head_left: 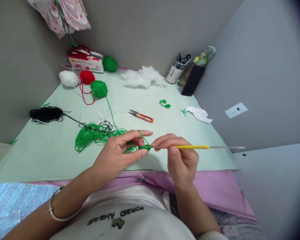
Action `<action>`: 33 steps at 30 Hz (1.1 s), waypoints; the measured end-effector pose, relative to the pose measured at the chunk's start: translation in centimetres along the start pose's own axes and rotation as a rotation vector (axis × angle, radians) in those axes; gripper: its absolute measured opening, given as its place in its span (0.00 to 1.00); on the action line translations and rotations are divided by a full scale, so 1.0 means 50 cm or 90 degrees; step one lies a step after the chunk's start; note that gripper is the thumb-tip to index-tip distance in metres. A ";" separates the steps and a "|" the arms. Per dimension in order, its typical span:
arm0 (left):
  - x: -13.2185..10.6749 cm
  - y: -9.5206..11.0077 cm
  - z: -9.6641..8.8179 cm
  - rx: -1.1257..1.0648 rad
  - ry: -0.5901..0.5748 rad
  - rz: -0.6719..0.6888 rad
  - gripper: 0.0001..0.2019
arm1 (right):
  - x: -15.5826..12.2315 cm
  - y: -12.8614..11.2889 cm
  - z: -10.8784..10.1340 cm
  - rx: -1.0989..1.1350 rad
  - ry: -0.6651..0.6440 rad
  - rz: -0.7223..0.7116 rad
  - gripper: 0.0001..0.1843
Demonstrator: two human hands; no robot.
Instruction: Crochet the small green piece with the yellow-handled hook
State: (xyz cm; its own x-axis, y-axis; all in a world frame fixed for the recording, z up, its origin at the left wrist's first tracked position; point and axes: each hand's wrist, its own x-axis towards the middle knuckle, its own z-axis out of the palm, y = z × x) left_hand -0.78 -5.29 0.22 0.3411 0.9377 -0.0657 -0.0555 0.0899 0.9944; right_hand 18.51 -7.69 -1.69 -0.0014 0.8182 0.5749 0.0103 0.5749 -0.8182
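Observation:
My left hand pinches a small green crochet piece between thumb and fingers, with green yarn running over its forefinger. My right hand grips a yellow-handled crochet hook, its metal tip poked into the green piece. A loose tangle of green yarn lies on the pale green table just left of my left hand and trails back to a green yarn ball.
Orange thread snips lie past my hands. At the back are a red ball, white ball, another green ball, black yarn, stuffing, a box, a pen jar, a phone and a white piece.

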 end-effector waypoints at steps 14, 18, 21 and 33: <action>0.002 -0.009 -0.008 -0.117 -0.057 -0.023 0.16 | 0.011 0.007 0.013 0.223 0.080 0.213 0.11; 0.002 -0.012 -0.009 -0.111 -0.057 -0.026 0.17 | 0.007 0.008 0.011 0.211 0.065 0.200 0.11; 0.000 -0.015 -0.010 -0.096 -0.058 -0.032 0.17 | 0.003 0.005 0.007 0.174 0.036 0.160 0.11; -0.004 -0.007 0.008 0.105 0.054 0.069 0.11 | -0.002 -0.014 -0.009 -0.203 -0.131 -0.103 0.13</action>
State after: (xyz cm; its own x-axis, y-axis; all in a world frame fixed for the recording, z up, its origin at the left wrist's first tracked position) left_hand -0.46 -5.62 -0.07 0.2614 0.9643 0.0432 0.0684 -0.0632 0.9957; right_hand 18.97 -8.17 -1.18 -0.2287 0.7201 0.6551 0.3024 0.6922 -0.6553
